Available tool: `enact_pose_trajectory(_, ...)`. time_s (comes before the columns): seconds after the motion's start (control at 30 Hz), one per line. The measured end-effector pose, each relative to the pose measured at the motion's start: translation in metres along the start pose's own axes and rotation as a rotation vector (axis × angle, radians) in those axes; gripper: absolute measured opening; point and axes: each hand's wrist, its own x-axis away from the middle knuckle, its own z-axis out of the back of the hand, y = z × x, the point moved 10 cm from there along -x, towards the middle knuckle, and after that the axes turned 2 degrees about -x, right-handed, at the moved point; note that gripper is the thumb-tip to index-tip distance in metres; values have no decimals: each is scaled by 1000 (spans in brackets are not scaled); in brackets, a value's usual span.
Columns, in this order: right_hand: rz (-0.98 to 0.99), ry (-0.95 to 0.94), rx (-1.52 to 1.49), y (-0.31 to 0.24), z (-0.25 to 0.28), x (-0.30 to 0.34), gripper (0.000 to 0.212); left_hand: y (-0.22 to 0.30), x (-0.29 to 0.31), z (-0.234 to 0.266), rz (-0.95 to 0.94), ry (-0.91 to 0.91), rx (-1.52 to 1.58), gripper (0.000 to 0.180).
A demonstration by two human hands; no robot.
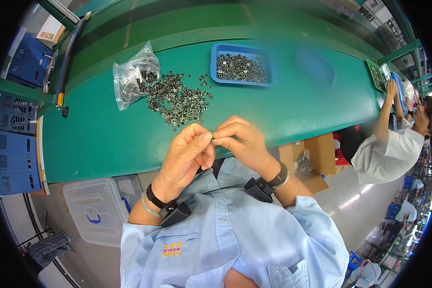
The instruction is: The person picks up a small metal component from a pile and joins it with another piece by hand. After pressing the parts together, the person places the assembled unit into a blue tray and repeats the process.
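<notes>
My left hand and my right hand meet fingertip to fingertip above the near edge of the green table. Both are closed in a pinch around a tiny part, mostly covered by the fingers; its kind cannot be made out. Just beyond my left hand lies a loose pile of small shiny dark metal pieces. A clear plastic bag, with more such pieces in its mouth, rests at the pile's left. Farther back, a blue tray holds many small metal pieces.
Blue plastic crates stand at the left. A clear lidded storage box sits below the table's near edge. To the right is an open cardboard box. A co-worker in a white shirt reaches toward a green tray.
</notes>
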Motion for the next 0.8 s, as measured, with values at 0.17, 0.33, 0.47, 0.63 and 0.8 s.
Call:
enact_pose_trajectory(0.17,13,-7,83,-3,-1,-9,8,5,-2,3,-14,-22,21,16)
enact_pose_trajectory(0.33,142,119,356,-16,35,-54,5,20,-2,27,-62,10,97,17)
enact_pose_trajectory(0.47,-119,269,422,18,71,-101,7,25,-2,50,-61,21,93,17)
enact_pose_trajectory(0.63,125,63,906,20,30,-140,11,33,0,71,-25,-10,154,18)
enact_pose_trajectory(0.8,283,-243,1102,19,-51,-174,13,50,-6,83,-21,-106,184,18)
